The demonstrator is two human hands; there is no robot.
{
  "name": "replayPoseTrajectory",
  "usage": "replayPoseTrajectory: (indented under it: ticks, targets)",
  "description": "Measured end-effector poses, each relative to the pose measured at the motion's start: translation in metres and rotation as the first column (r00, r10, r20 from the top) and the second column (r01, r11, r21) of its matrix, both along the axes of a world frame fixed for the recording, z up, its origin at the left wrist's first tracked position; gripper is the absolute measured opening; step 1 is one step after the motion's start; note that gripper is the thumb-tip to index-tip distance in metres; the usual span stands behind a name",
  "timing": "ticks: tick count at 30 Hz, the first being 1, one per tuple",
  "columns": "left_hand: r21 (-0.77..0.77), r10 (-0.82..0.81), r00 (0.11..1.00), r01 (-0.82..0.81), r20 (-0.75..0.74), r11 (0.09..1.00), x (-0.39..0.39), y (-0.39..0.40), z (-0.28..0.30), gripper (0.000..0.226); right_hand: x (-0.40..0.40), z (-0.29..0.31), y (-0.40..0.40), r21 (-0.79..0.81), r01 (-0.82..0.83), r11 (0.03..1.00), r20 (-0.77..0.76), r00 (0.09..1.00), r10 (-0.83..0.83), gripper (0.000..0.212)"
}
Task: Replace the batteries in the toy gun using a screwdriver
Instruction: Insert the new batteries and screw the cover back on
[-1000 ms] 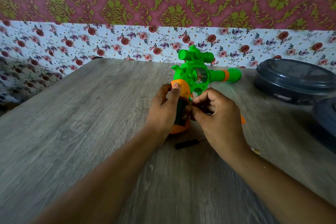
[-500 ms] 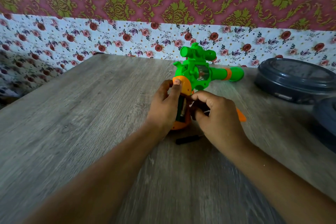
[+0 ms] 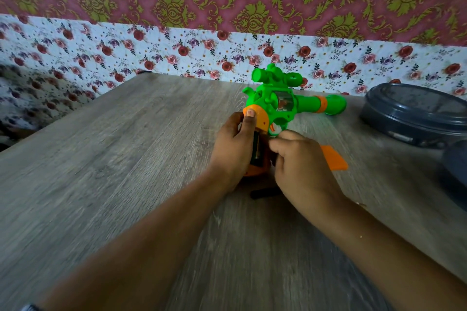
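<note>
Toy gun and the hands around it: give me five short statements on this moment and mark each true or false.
1. The left hand holds the toy gun by its orange grip. True.
2. The gun's barrel points to the camera's left. False: it points right, toward the dark round container.
3. The orange cover piece lies on the table, to the right of the right hand. True.
4. The right hand rests flat on the table, away from the gun. False: its fingers are curled at the grip's open battery compartment.
5. A dark, slim tool lies on the table below the hands. True.
</note>
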State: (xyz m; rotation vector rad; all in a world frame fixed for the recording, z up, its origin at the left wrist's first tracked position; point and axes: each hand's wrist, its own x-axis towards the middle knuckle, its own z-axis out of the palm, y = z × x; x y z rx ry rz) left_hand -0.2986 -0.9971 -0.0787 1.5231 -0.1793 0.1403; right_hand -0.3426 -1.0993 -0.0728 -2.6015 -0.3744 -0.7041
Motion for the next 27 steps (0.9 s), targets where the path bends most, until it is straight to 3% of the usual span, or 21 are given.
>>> replayPoseTrajectory:
  ticks: [4, 9, 18, 22, 24, 27]
  targets:
    - [0.003, -0.006, 1.0, 0.006, 0.0, 1.0, 0.001, 0.001, -0.002, 0.027, -0.005, 0.0, 0.003, -0.092, 0.026, 0.995, -0.04, 0.999, -0.03, 0.017]
    - [0.011, 0.01, 1.0, -0.01, 0.018, 1.0, 0.004, -0.001, -0.002, 0.027, -0.019, 0.011, 0.009, -0.274, 0.038, 0.961, -0.148, 0.986, -0.081, 0.024]
    - [0.05, 0.047, 0.999, -0.048, 0.027, 0.998, 0.006, 0.001, -0.002, 0.027, -0.022, 0.017, 0.012, -0.372, 0.019, 0.928, -0.253, 0.96, -0.121, 0.024]
    - [0.056, 0.034, 0.999, -0.035, 0.019, 0.998, 0.002, 0.001, 0.0, 0.025, -0.015, 0.019, -0.009, -0.256, -0.066, 0.965, -0.248, 0.969, 0.0, 0.028]
    - [-0.013, -0.02, 1.0, 0.019, -0.02, 1.0, -0.003, 0.0, 0.003, 0.023, -0.014, 0.028, -0.026, -0.145, -0.067, 0.987, -0.222, 0.975, 0.034, 0.03]
    - [-0.1, -0.07, 0.995, 0.063, -0.072, 0.993, -0.005, 0.001, 0.006, 0.022, -0.017, 0.047, -0.052, 0.001, -0.045, 0.999, -0.319, 0.947, 0.043, 0.014]
